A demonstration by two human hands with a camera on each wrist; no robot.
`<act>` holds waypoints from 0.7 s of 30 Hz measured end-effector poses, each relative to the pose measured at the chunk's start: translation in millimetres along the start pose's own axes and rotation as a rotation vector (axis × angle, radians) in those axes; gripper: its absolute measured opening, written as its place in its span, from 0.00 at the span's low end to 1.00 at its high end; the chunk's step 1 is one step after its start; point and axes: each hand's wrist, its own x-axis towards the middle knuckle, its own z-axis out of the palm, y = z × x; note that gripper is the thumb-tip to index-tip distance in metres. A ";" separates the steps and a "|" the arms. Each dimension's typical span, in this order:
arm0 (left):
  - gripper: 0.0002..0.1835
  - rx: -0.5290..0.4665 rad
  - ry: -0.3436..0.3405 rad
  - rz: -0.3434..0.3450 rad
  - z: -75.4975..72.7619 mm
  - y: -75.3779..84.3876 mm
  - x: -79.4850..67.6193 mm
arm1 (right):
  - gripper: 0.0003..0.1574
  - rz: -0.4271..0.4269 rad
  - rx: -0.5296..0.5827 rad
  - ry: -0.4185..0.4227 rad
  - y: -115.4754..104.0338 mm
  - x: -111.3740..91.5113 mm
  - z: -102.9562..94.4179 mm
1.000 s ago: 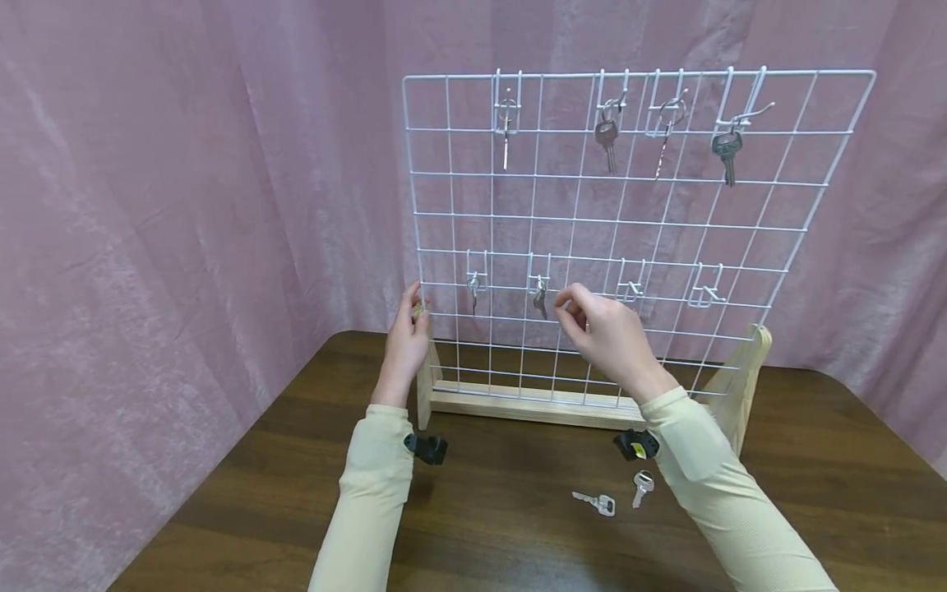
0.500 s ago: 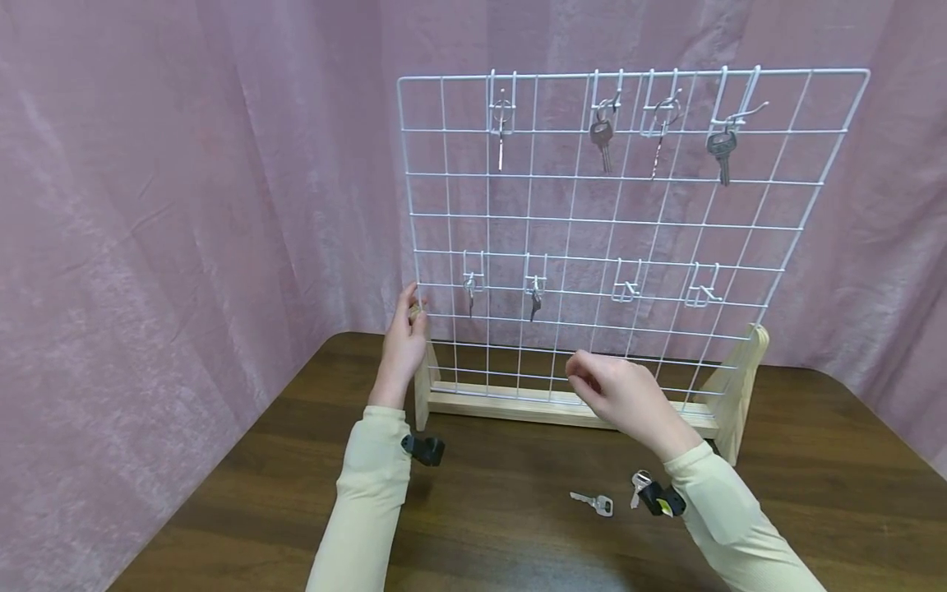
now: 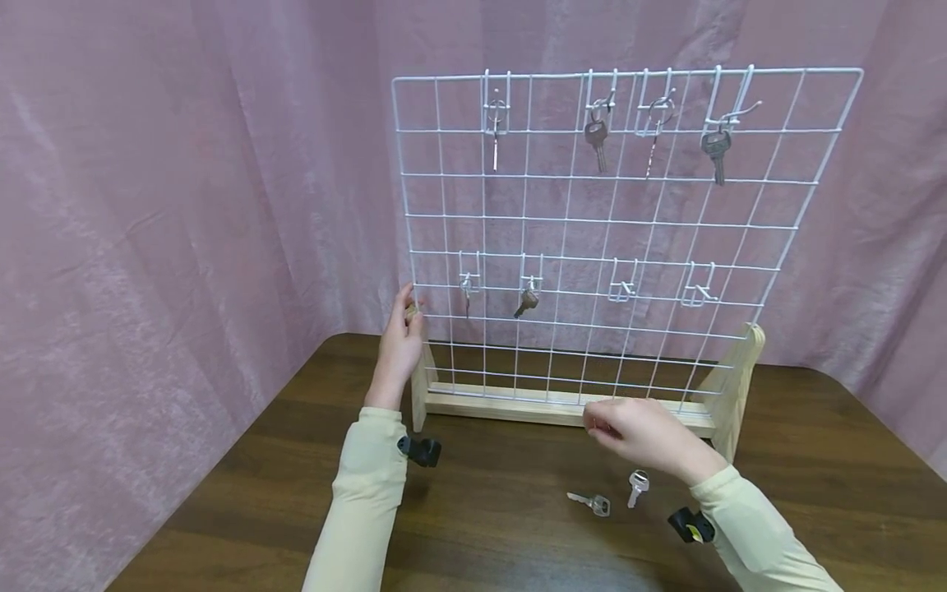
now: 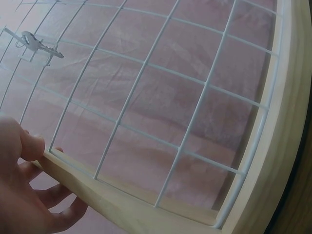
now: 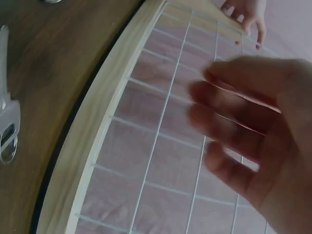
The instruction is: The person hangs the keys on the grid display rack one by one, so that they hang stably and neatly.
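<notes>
My left hand [image 3: 400,349] grips the left upright [image 4: 80,185] of a wooden stand, thumb on one side and fingers on the other. The stand holds a white wire grid [image 3: 547,76]. My right hand [image 3: 651,432] hovers in front of the stand's wooden base [image 3: 510,407], fingers loosely bent and nothing between them in the right wrist view. Below it, a key [image 3: 589,503] and another key with a ring [image 3: 638,487] lie on the table. On the lower row, a key [image 3: 527,302] hangs tilted from the second hook; a key [image 3: 467,300] hangs left of it.
Several keys hang along the top row, among them one key [image 3: 595,140] near the middle and one key [image 3: 716,152] at the right. Two lower hooks, a middle hook [image 3: 622,289] and a right hook [image 3: 698,293], bear no key. Pink curtain [image 3: 185,247] stands behind.
My right hand has come down and slightly right, from beside the second lower key to above the table keys. That hanging key has swung. My left hand keeps its hold.
</notes>
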 end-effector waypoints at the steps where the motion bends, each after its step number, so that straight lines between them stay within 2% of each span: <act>1: 0.27 0.000 -0.004 -0.002 -0.4 0.0 0.2 | 0.12 -0.002 0.022 -0.051 2.3 -1.4 0.8; 6: 0.27 -0.011 -0.006 -0.004 -1.4 1.0 -0.1 | 0.11 -0.010 0.174 -0.319 11.3 -6.8 7.4; 9: 0.27 -0.008 -0.001 -0.001 -0.8 1.0 -0.1 | 0.13 -0.021 0.248 -0.414 13.0 -10.1 13.9; 15: 0.27 -0.010 -0.003 0.011 0.9 0.2 0.6 | 0.17 -0.005 0.335 -0.528 9.2 -13.6 23.8; 21: 0.27 -0.011 -0.010 0.001 0.2 -2.1 1.5 | 0.15 -0.061 0.284 -0.513 4.0 -9.3 33.2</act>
